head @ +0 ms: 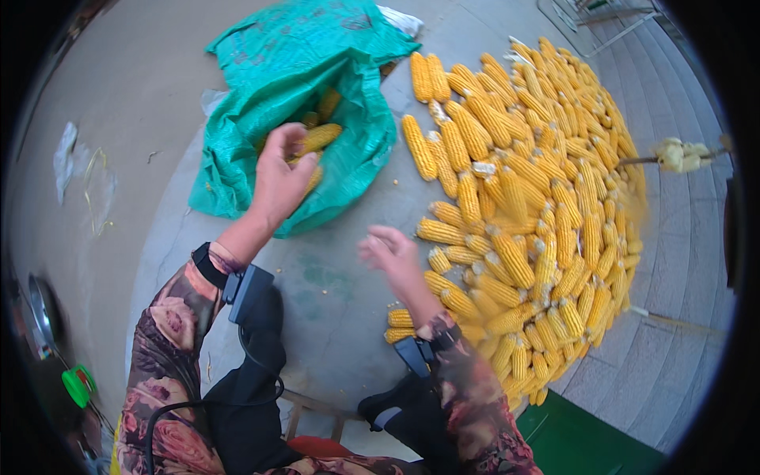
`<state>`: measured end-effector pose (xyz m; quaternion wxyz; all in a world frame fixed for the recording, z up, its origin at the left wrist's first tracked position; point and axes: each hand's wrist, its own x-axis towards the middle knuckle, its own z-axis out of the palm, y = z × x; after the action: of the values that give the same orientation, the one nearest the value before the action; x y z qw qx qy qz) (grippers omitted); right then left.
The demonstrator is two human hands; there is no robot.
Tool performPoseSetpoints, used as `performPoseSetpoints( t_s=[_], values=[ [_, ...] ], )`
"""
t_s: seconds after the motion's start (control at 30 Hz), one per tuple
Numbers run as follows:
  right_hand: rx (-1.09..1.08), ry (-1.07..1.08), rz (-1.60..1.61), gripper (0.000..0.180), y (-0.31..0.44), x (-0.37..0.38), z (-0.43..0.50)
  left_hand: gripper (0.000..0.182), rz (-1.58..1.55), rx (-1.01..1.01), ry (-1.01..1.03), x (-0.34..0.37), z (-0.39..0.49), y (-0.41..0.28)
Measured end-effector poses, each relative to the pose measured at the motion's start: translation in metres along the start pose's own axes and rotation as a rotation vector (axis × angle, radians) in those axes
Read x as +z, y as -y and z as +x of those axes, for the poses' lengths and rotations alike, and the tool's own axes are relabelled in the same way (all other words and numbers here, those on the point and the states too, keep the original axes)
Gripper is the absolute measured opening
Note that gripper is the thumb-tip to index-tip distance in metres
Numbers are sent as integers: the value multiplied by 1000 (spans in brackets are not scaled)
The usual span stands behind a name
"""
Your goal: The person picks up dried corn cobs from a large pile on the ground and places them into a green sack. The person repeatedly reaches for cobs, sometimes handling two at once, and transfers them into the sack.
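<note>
My left hand [282,169] is over the mouth of a green woven plastic sack [362,172], its fingers curled beside a husked yellow corn cob [320,138]. Whether the fingers touch that cob cannot be told. Several more cobs lie inside the sack, partly in shadow. My right hand [389,252], somewhat blurred, is above the grey floor between the sack and a large pile of husked corn cobs [516,184]; nothing shows in its loosely bent fingers. Each of my wrists wears a black strap with a dark device.
Pale plastic scraps [65,160] lie on the floor at the left. A green round object [78,385] and a metal pan [44,309] are at the lower left. Behind the pile stands a light paneled surface [659,237]; a metal frame [620,32] is at the upper right.
</note>
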<state>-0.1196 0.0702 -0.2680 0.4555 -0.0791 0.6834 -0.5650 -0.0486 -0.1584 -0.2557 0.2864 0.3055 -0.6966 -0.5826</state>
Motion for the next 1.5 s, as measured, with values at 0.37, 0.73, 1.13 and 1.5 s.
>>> performPoseSetpoints(
  t_s=[0.37, 0.73, 1.13, 1.5],
  values=[
    [-465, -482, -1064, 37, -90, -151, -34, 55, 668, 267, 736, 224, -77, 30],
    [-73, -372, -1210, 44, -78, -141, -12, 63, 1024, 544, 736, 278, -58, 46],
    [-253, -405, -609, 50, 2, -177, 48, 86, 1063, 641, 766, 210, -88, 71],
    [-141, -544, -1016, 50, -25, -153, 69, 92, 745, -235, 1155, 121, -117, 38]
  ],
)
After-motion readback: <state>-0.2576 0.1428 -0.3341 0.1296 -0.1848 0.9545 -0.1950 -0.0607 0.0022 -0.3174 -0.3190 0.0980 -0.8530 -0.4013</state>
